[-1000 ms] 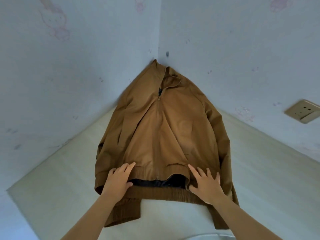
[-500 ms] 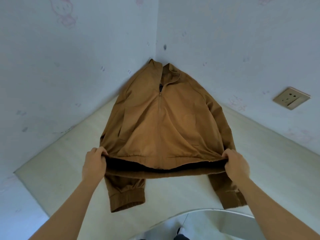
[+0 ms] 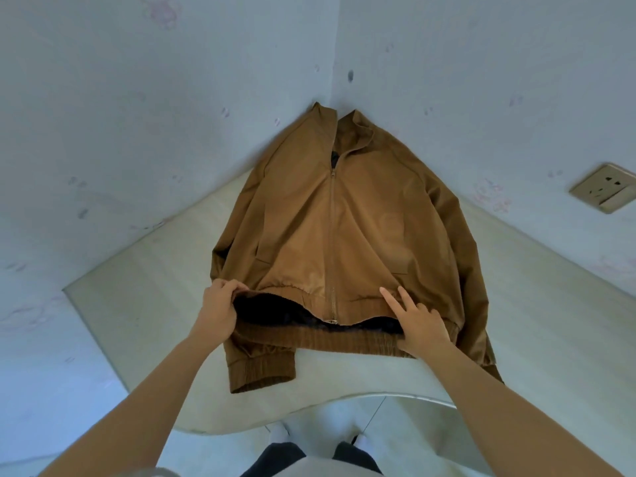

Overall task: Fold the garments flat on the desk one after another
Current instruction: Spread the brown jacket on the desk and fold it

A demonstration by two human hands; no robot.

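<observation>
The fingers (image 3: 227, 287) of the left hand (image 3: 218, 309) are curled round the left corner of the jacket (image 3: 361, 228) front hem (image 3: 296, 292), holding it off the layer beneath so the dark lining (image 3: 275, 311) shows. The right hand (image 3: 421, 327) lies on the hem right of the zip (image 3: 332, 253), its fingers (image 3: 390, 296) straight and spread and gripping nothing that can be seen; where the thumb sits cannot be told.

Half a second ago both hands gripped the hem's outer corners and held it stretched wide and raised. Now the right side has been let go and lies down on the bench (image 3: 550, 321), and that hand has moved inward towards the zip. The jacket lies front up, collar (image 3: 344, 132) in the corner of the walls, left cuff (image 3: 261, 373) trailing towards the near edge.

This looks like straightening rather than folding: the shake-out is done and the hem is being flattened, with no fold made yet. The left corner likely needs laying down next.
</observation>
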